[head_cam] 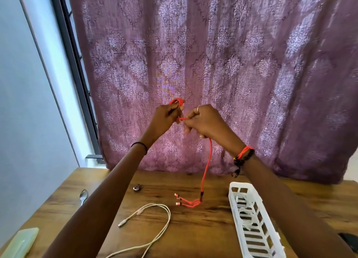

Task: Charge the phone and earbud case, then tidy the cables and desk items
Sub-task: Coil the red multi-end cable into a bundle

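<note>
Both hands are raised above the wooden desk, in front of the curtain. My left hand grips a small coil of the red cable, with loops showing above its fingers. My right hand pinches the same cable just beside the left. From the right hand the cable hangs down to the desk, where it ends in three splayed plugs. A white cable lies loose on the desk below my left forearm. A white slatted basket with a white cable inside stands at the right.
A purple patterned curtain hangs close behind the desk. A spoon and a small dark metal object lie at the back left. A pale green flat item sits at the front left corner. A dark object shows at the right edge.
</note>
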A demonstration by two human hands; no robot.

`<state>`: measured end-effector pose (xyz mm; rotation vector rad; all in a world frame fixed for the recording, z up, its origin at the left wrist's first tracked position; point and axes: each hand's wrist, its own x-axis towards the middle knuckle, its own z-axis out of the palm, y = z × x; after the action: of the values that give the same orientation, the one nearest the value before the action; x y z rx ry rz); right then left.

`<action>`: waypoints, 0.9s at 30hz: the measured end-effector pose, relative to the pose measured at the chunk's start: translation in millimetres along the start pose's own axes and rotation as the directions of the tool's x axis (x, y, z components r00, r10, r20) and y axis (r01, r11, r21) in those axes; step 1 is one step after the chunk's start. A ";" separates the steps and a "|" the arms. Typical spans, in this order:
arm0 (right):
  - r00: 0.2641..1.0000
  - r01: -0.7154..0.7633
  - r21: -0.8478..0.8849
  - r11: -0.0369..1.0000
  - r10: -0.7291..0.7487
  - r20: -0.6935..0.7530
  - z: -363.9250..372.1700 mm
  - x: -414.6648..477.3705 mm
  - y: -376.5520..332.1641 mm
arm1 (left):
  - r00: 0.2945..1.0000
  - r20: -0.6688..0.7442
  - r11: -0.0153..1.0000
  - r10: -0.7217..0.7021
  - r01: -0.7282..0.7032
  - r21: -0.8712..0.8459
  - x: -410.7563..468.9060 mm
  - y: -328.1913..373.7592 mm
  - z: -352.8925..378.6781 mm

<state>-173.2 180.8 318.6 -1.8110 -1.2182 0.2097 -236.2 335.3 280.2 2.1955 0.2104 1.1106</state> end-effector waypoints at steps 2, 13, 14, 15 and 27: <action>0.997 0.051 -0.102 0.993 -0.058 -0.059 -8.4 4.9 2.6 | 0.999 0.023 0.999 -0.027 0.028 -0.027 -1.7 -2.8 -2.9; 0.974 0.131 0.026 0.991 -0.124 -0.192 -10.5 21.9 26.3 | 0.978 0.195 0.928 -0.071 0.136 -0.346 -15.3 11.7 3.8; 0.974 0.129 0.108 0.986 -0.105 -0.198 -9.2 22.3 28.9 | 0.975 0.201 0.894 -0.091 0.169 -0.415 -15.3 11.5 5.4; 0.974 0.131 0.173 0.976 -0.094 -0.205 -7.8 22.5 31.2 | 0.972 0.206 0.861 -0.110 0.196 -0.470 -14.9 10.6 6.7; 0.984 0.081 0.540 0.838 0.021 -0.180 0.2 21.9 45.3 | 0.910 0.362 0.532 -0.203 0.412 -0.739 -19.7 11.9 12.6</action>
<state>-133.0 194.3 291.4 -1.2773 -0.9348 0.3327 -240.7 311.9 269.3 1.3449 -0.0238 0.5428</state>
